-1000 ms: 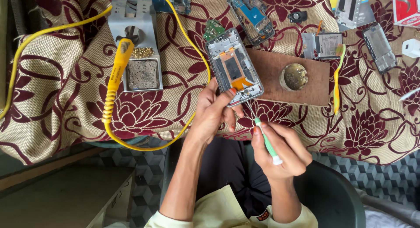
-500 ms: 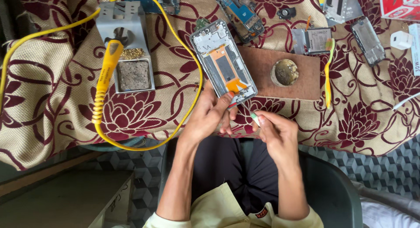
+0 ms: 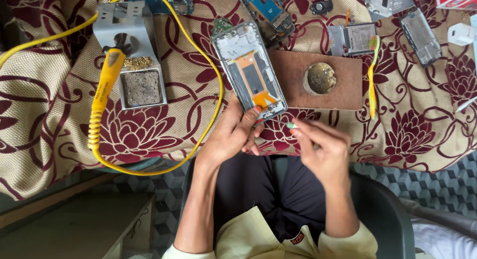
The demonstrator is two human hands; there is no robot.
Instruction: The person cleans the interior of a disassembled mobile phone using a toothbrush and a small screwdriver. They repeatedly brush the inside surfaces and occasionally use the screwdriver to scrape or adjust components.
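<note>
An opened phone frame with orange flex parts lies on the flowered cloth. My left hand grips its near end with thumb and fingers. My right hand is closed around a small green-and-white tool, whose tip pokes out just right of the phone's lower corner. A brown board carrying a round brass tin sits right beside the phone.
A yellow soldering iron rests on a grey stand with a sponge at left, its yellow cable looping round. Circuit boards, phone parts and a yellow toothbrush lie along the far side. A dark chair is under me.
My right hand has risen toward the phone and turned, so the green tool now points up-left instead of hanging down. The left hand keeps its hold.
</note>
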